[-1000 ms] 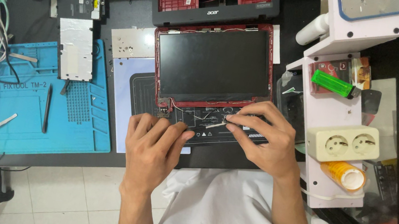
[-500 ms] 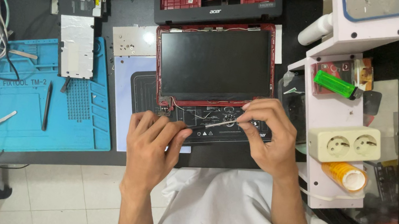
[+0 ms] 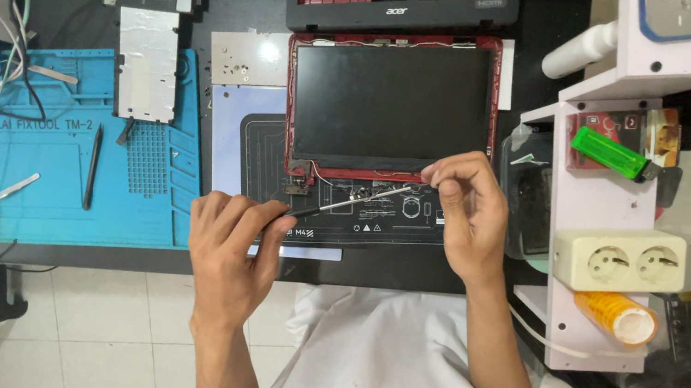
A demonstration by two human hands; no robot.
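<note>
Left hand (image 3: 236, 246): I pinch the tool (image 3: 334, 205), its tip toward the hinge.
Right hand (image 3: 469, 207): my fingertips pinch at the screen (image 3: 390, 103) edge, steadying it.
Mat (image 3: 51, 163): spare tools parked aside.

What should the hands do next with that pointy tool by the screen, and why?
Probably nudge the tool tip under the hinge edge. The left hand grips the thin tool, its tip by the red screen panel, and the right hand pinches the panel's lower edge.
</note>
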